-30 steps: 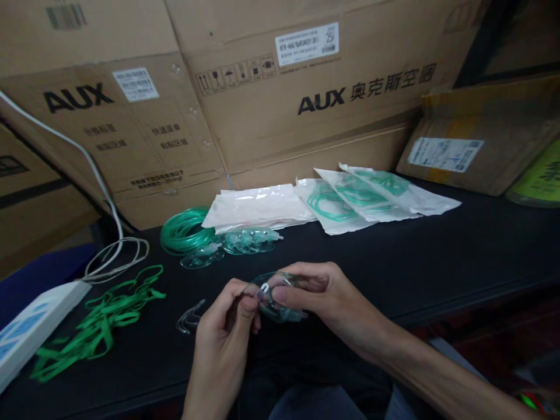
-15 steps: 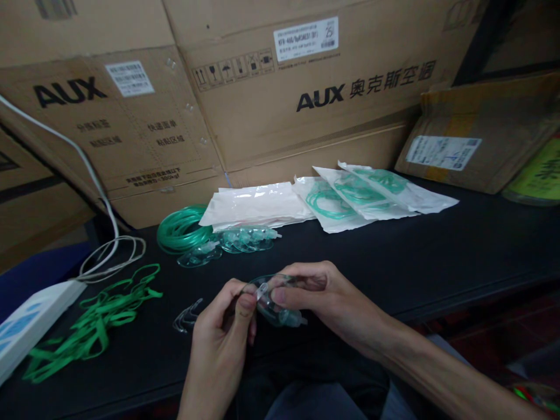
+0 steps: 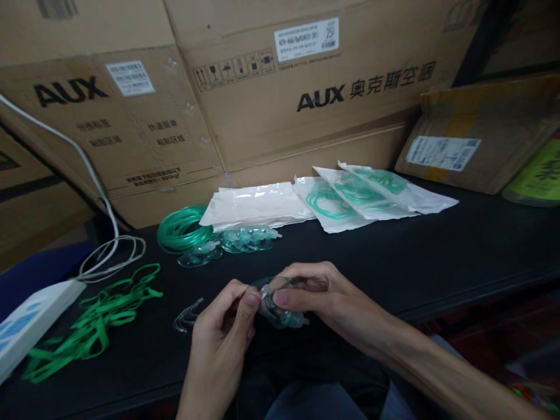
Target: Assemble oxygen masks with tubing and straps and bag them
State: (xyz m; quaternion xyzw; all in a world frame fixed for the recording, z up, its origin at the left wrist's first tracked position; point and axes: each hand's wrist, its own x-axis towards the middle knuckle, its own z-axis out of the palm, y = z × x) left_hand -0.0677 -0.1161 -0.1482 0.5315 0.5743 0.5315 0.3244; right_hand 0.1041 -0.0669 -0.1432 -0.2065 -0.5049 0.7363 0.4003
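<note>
A transparent, green-tinted oxygen mask (image 3: 280, 318) is held between my two hands, over the front of the black table. My right hand (image 3: 312, 291) pinches it from the right, thumb on the near face and fingers behind. My left hand (image 3: 231, 321) is closed at the mask's left edge, its thumb pressed by a small whitish piece (image 3: 265, 290) on the mask. The mask's connector points to the right. Several thin, shiny bent strips (image 3: 188, 316) lie just left of my left hand. Fingers behind the mask are partly hidden.
Behind stand more masks (image 3: 247, 238), a coil of green tubing (image 3: 184, 229), white pouches (image 3: 258, 204) and pouches with tubing (image 3: 336, 198). Green elastic straps (image 3: 105, 318) and a white power strip (image 3: 39, 326) lie left. Large cardboard boxes (image 3: 262, 128) close off the back.
My left thumb has shifted slightly right and up along the mask, covering more of the small whitish piece. The mask has tilted a little; my right hand keeps its grip.
</note>
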